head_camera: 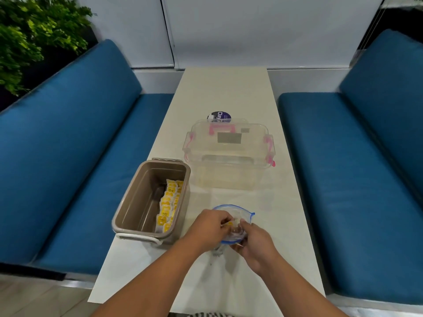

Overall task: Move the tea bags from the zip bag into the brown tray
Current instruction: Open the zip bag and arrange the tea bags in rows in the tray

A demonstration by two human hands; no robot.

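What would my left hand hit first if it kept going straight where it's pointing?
Probably the zip bag, its open mouth right ahead of the left hand, which pinches a tea bag; the right hand holds the zip bag.

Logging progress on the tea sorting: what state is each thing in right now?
zip bag, mouth open, held by the right hand.
yellow tea bag, pinched by the left hand at the zip bag's mouth.
brown tray, open on top, partly filled.
row of tea bags, lying along the tray's right wall.
clear box, lid on.
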